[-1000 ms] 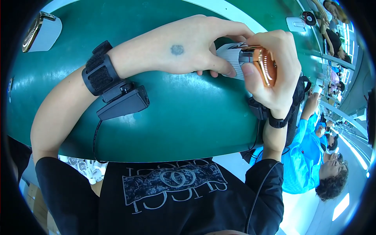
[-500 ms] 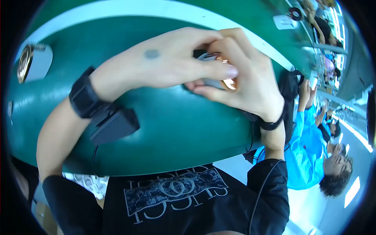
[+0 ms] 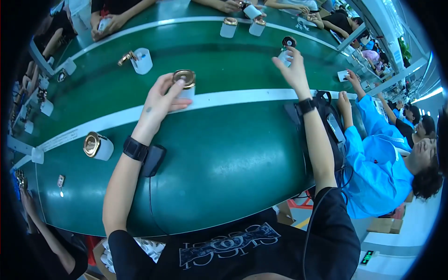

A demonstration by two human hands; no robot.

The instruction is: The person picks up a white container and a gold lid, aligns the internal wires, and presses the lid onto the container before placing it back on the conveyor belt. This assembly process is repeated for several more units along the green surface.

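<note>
At the white strip point(image 3: 233, 96), your left hand point(image 3: 161, 99) grasps a gold-topped container point(image 3: 188, 89); beyond the strip, your right hand point(image 3: 294, 72) is spread beside a dark-topped container point(image 3: 289, 42), contact unclear.

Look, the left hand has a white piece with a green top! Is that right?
Not quite: the top is gold, not green. The head view shows it, and the left hand does have the white piece.
</note>
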